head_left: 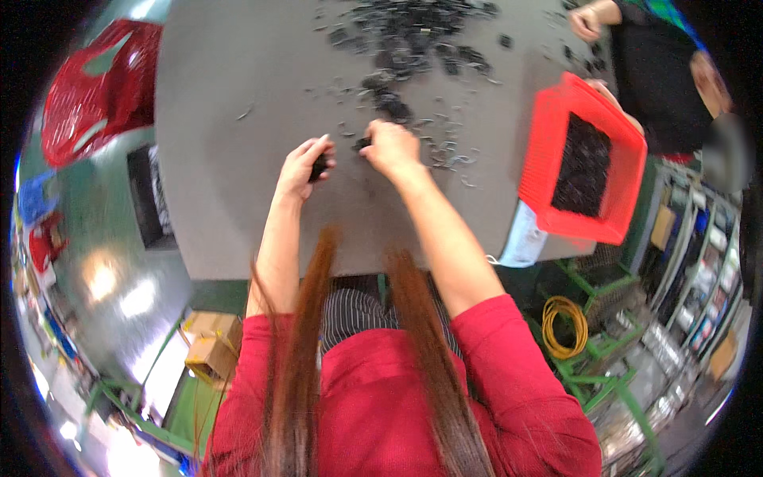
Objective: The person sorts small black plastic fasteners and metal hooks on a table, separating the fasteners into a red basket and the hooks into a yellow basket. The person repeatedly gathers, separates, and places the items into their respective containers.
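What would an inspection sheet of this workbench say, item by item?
Surface: grey table, dusted with dark scraps.
Job's things: small black parts heaped at the far side; one small black part in the left hand.
Clutter: red basket holding black parts; red bag.
Hands: left closed on a part; right hand pinches another piece.
Cables: yellow coil on the green frame.
Surroundings: another person's hand at the far edge.

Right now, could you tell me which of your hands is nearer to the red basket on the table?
Right. The right hand works on the grey table to the left of the red basket, with bare tabletop between them. The left hand sits farther left, beyond the right one.
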### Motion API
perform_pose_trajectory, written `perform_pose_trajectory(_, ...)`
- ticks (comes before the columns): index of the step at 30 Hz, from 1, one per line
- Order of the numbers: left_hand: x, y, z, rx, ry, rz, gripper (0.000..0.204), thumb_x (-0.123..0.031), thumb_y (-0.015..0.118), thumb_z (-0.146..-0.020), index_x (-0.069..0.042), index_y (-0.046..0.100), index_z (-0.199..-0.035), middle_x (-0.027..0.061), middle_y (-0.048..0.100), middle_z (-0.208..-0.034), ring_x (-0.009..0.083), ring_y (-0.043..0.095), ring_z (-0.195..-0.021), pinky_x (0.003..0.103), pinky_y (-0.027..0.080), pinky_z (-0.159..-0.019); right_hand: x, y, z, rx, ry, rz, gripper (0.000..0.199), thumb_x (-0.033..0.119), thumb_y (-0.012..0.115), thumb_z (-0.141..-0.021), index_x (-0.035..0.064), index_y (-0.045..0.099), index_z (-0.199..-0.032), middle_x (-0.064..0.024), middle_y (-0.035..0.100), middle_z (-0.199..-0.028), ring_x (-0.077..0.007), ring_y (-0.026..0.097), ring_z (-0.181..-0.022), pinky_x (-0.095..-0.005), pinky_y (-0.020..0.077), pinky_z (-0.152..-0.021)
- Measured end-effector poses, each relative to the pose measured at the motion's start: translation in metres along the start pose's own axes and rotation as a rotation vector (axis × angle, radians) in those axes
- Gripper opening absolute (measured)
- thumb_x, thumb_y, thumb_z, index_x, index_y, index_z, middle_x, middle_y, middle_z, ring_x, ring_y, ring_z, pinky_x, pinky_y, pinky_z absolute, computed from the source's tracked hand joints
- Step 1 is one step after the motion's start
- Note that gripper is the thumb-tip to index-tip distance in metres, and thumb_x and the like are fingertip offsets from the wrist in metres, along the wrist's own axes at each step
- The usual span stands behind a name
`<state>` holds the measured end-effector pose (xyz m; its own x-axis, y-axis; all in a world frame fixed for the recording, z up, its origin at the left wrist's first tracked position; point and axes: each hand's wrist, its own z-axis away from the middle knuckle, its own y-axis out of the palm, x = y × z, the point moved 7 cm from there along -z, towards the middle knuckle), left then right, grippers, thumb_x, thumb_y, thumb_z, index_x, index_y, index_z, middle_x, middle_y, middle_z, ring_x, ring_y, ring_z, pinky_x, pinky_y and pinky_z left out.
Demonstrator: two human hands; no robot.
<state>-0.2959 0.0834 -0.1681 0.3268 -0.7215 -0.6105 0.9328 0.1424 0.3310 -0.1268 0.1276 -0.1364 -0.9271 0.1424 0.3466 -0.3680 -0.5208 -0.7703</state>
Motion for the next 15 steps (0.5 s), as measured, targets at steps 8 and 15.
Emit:
perform_pose_trajectory(8,0.019,0.195,0.026,0.022,0.015,-0.195,0.023,-0.032,0.060,-0.087,-0.010,0.063,-0.091,-0.0019,0.061,-0.081,0.0073,0.056,-0.068,0.023,0.043,-0.054,-0.138,-0.103,0.111,-0.396,0.174,-0.564,0.027,0.020,0.073,-0.070,0.0058,0.065,-0.091,-0.0143,0.066,-0.090,-0.0282,0.063,-0.088,-0.0367,0.0487,-0.077)
perform_pose_trajectory(15,0.036,0.419,0.023,0.055,0.467,-0.676,0.032,-0.026,0.055,-0.086,0.003,0.063,-0.096,0.0186,0.064,-0.092,0.0279,0.063,-0.089,0.039,0.049,-0.077,-0.326,-0.180,0.174,-0.735,0.404,-0.334,0.030,0.022,0.072,-0.070,0.0025,0.065,-0.091,-0.0131,0.067,-0.086,-0.0265,0.064,-0.078,-0.0355,0.0490,-0.074)
